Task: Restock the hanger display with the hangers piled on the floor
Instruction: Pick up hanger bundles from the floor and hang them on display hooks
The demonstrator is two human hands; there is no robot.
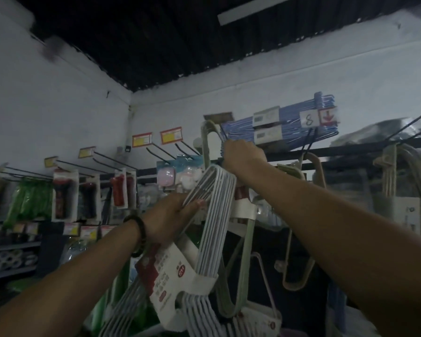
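A bundle of white hangers (214, 215) in a red and white card sleeve (170, 276) hangs in the middle of the view. My left hand (170, 215) grips the bundle by its upper left side. Raised above it, my right hand (243, 156) is curled around the hanger hooks at the top, close to the dark display rail (326, 152). A pale green hanger pack (241, 251) hangs just behind the white bundle. Blue hangers (294, 117) with price tags lie on the hooks above the rail.
Cream hanger bundles (404, 176) hang at the right of the rail, and a beige one (309, 215) hangs beside my right forearm. Pegboard hooks with yellow price tags (141, 139) carry packaged goods (66, 193) on the left. Shelves with stock (7, 259) stand at lower left.
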